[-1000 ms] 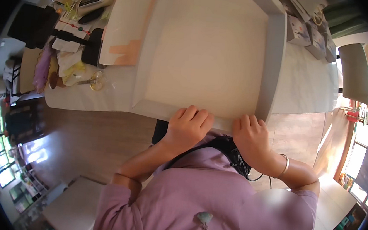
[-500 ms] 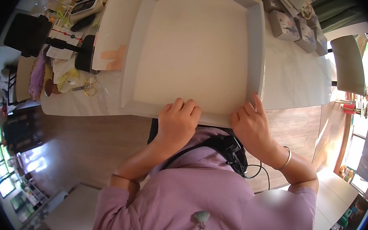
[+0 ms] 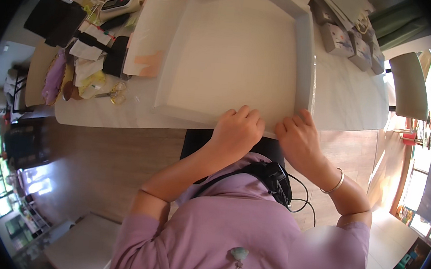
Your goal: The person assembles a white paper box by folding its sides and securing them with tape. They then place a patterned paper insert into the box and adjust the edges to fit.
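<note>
A large shallow white box [image 3: 305, 58] with low upright walls lies open-side up at the table's near edge. Over its near wall curl the fingers of my left hand [image 3: 237, 132], closed on the edge right of the middle, thumb hidden. My right hand [image 3: 300, 144] pinches the same wall at the near right corner, its index finger reaching up against the right wall. A narrow gap separates the two hands. The floor of the box looks plain and pale.
Left of the box lie a white sheet with peach patches [image 3: 147, 36], gold-handled scissors [image 3: 118, 93], a black stand [image 3: 56, 20] and a kitchen scale [image 3: 122, 3]. Small patterned boxes [image 3: 336, 39] stand at the far right of the marble-look table [image 3: 349, 102].
My left hand has slid right along the near wall, closer to my right hand. My right hand stays at the corner, its index finger less raised. The whole view has shifted slightly.
</note>
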Demonstrator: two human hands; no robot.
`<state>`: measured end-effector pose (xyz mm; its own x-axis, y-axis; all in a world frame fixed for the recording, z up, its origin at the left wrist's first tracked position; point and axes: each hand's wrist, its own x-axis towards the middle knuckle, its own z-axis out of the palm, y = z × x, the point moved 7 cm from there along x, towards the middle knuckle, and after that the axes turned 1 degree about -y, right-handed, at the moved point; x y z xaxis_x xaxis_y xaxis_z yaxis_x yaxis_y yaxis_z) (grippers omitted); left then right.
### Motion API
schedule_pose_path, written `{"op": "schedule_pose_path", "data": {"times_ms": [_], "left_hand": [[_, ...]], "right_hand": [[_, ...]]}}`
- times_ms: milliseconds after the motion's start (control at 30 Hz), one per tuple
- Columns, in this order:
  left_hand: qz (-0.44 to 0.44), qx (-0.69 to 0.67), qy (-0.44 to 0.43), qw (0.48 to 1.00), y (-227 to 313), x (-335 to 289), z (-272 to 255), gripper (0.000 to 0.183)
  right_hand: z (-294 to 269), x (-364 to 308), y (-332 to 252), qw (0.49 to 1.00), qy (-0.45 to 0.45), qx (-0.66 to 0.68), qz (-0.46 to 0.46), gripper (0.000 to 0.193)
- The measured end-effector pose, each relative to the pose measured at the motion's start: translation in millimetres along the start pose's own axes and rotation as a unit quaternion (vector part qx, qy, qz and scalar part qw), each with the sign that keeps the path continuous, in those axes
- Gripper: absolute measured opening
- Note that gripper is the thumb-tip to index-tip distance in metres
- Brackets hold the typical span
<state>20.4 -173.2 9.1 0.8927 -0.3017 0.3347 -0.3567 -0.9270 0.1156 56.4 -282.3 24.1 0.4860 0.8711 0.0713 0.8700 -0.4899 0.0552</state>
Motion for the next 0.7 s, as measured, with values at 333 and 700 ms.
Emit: {"op": "schedule_pose_path", "data": {"times_ms": [333,700], "left_hand": [[-0.029,-0.085,-0.063,0.994,-15,10,2,0.023],[-0.11,0.009,-0.033,0.993,-118,-51,-56,0.029]], "right_hand": [[1,12,26,0.994,-0.037,0.099,-0.035,0.008],[-4,35,17,0.981,-0.114,0.155,0.017,0.028]]}}
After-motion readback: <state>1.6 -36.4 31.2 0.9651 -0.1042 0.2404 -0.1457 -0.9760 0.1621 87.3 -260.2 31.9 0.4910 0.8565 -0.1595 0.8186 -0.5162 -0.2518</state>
